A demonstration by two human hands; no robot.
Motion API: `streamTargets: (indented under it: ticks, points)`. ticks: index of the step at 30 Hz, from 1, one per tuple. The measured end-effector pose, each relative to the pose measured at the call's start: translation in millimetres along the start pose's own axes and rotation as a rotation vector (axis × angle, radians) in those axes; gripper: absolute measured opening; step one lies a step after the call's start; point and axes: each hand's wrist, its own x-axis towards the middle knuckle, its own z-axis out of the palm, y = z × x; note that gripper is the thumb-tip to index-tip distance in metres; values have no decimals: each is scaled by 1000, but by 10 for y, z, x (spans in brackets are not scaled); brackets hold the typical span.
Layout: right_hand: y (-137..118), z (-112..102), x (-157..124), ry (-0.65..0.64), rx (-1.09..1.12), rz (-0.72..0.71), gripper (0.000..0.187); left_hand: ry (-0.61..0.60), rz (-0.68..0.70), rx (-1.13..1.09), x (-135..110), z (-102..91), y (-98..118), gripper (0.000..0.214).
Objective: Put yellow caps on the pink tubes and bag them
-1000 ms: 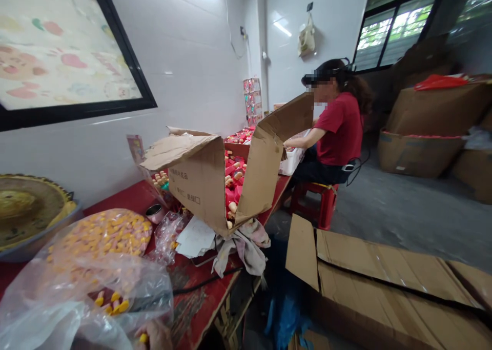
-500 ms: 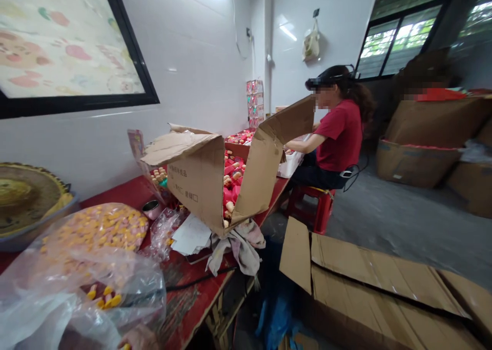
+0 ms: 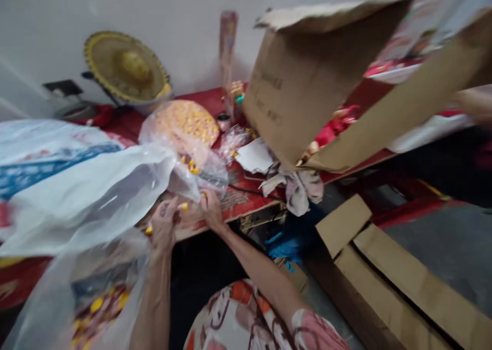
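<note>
My left hand [image 3: 165, 221] is closed at the table edge. A small yellow-ended piece [image 3: 184, 206] sticks out at its fingertips, and another yellow bit [image 3: 149, 230] shows by its outer side. Just to the right, my right hand [image 3: 210, 209] pinches a small yellow piece [image 3: 204, 194], mostly hidden by the fingers. In front of the hands lies a clear plastic bag [image 3: 207, 173] with several pink-and-yellow pieces in it. Behind that, many more such pieces fill a round heap [image 3: 188, 122]. A second clear bag [image 3: 102, 309], low at the left, holds more of them. Motion blurs the view.
An open cardboard box [image 3: 292, 94] with red pieces stands on the red table [image 3: 246, 206]. A rag [image 3: 298, 188], papers [image 3: 254, 155] and a metal cup [image 3: 223, 120] lie nearby. White sheeting [image 3: 92, 196] covers the left. Another cardboard box [image 3: 415, 278] sits lower right. Part of a co-worker's arm [image 3: 476, 104] shows.
The view has swung down and to the left. Both my hands and forearms are now in sight; before, only part of one hand showed at the bottom edge. The co-worker is mostly out of frame.
</note>
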Motion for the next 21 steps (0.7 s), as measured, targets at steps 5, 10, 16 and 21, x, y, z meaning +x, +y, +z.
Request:
streamTargets:
  ticks: [5, 10, 16, 21]
  points:
    - [256, 80, 3, -32, 71, -38, 29, 48, 115, 231, 98, 31, -297, 31]
    - [277, 39, -29, -50, 47, -77, 28, -50, 352, 605, 164, 178, -512, 18]
    - [333, 56, -47, -47, 23, -79, 28, 37, 489, 583, 64, 224, -598, 17]
    - [349, 54, -59, -54, 14, -88, 29, -48, 439, 528, -63, 228, -687, 19]
